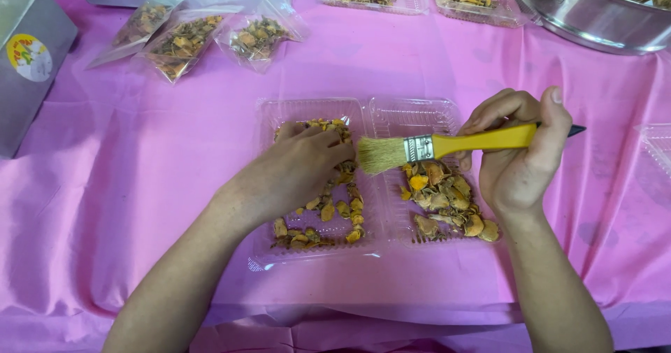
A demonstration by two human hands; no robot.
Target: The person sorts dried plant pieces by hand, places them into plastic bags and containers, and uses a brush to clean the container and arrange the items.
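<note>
Over ridged clear plastic trays [447, 112], right hand [521, 161] grips a yellow bristle brush [447, 145]; left hand [300, 168] rests loosely curled on dried chips [342, 210].

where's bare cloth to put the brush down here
Two bare patches of pink tablecloth: left of the open clamshell tray, below the three sealed bags and right of the metal box; and right of the right hand, below the steel bowl. Crowded: the top edge.

Bare pink cloth [140, 185] left of the clamshell tray [377, 251] lies open; filled bags [185, 42] crowd beyond.
</note>
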